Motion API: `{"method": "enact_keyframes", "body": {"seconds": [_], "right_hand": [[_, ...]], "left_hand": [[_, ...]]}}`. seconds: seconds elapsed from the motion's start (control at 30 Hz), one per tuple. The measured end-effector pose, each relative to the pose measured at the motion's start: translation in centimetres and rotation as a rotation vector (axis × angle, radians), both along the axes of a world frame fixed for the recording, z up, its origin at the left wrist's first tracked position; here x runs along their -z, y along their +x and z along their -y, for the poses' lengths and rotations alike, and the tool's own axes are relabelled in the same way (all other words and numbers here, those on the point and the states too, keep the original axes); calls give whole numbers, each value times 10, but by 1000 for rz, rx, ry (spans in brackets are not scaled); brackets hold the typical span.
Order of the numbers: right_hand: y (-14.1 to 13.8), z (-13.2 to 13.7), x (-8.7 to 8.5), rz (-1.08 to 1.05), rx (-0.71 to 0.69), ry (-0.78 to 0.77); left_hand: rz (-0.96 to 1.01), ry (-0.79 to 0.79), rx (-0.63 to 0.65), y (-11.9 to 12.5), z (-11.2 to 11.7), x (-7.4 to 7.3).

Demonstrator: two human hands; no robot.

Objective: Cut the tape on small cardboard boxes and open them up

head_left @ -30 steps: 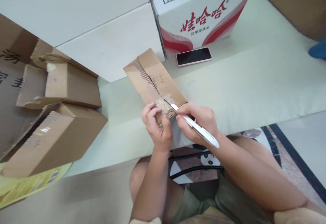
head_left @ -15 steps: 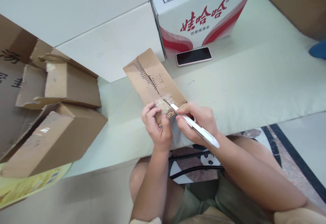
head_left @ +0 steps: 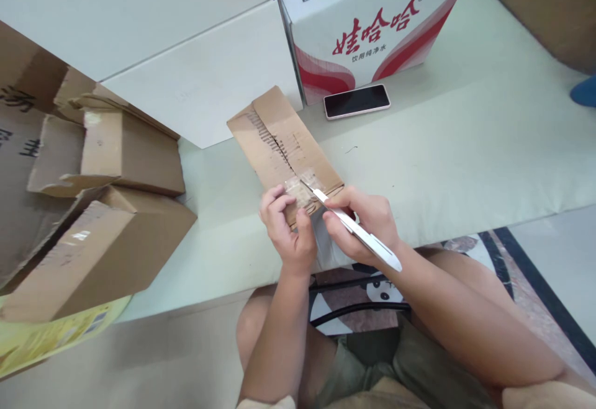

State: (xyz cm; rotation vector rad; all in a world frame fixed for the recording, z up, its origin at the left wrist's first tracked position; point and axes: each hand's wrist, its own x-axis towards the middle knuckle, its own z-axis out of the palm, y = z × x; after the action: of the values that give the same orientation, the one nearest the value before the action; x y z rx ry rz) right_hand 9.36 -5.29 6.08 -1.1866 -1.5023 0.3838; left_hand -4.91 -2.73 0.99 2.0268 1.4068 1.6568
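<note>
A small brown cardboard box [head_left: 279, 139] with a taped, torn seam lies on the pale floor mat [head_left: 465, 148] in front of me. My left hand [head_left: 286, 226] is closed, pinching the box's near end where clear tape covers it. My right hand [head_left: 363, 223] is closed around a white utility knife [head_left: 356, 229]. The blade tip rests on the taped seam at the box's near end, just right of my left fingers.
A white and red drinks carton [head_left: 367, 18] stands behind the box, with a black phone [head_left: 356, 100] lying at its foot. Several opened brown cardboard boxes [head_left: 93, 210] pile up on the left. My bare knees and a panda-print stool [head_left: 367, 297] are below.
Both hands and the knife stay in nearly the same place on the taped seam. The view has shifted slightly.
</note>
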Motion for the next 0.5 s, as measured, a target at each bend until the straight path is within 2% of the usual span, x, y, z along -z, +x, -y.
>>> {"method": "enact_keyframes", "body": {"seconds": [0.5], "right_hand": [[1,1,2,-36,2,-33]], "left_hand": [[-20,8,-19,0,0,0]]}}
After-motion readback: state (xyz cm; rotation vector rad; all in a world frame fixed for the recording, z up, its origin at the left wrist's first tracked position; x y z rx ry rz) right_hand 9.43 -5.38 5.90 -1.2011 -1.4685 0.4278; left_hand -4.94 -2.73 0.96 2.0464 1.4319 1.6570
